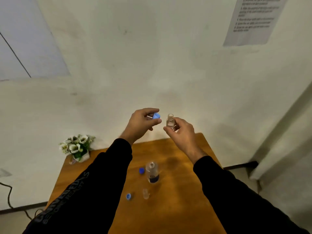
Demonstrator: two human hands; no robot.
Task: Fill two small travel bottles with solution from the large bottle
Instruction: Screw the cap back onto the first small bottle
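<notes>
Brown wooden counter (177, 208) against pale wall. We judge capping in hand: right hand (181, 132) fingers pinch the small clear travel bottle (170, 121) aloft (fill level unclear); left hand (141, 123) fingers pinch its blue plastic cap (156, 116). Next: align cap over neck, twist.

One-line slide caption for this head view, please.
Left hand holds a blue cap beside an open travel bottle in the right hand, above the uncapped large bottle.

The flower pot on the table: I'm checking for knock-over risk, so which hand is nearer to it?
Left. The left hand is raised up and right of the flower pot; the right hand is farther right.
</notes>
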